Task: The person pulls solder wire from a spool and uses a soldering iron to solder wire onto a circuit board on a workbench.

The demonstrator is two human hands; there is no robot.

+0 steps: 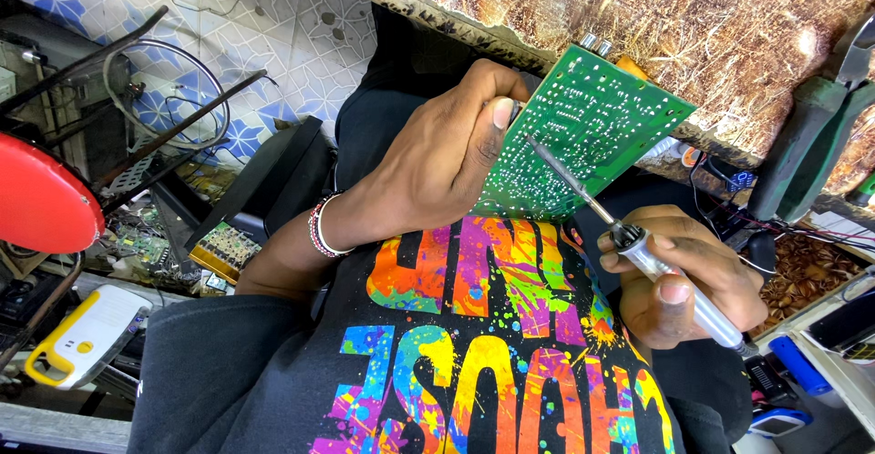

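Observation:
My left hand (437, 158), with beaded bands on its wrist, grips a green circuit board (592, 117) by its left edge and holds it tilted above my lap, solder side toward me. In my right hand (688, 281) is a soldering iron (638, 249) with a clear handle. Its thin metal tip rests on the board's solder side near the middle. Both hands sit over my black shirt with bright multicoloured lettering (474, 345).
A brown patterned worktop (729, 25) runs behind the board, with green-handled pliers (811, 135) at its right. On the left are a red round object (41, 194), a white and yellow device (82, 335), another circuit board (223, 249) and a wire loop (164, 89).

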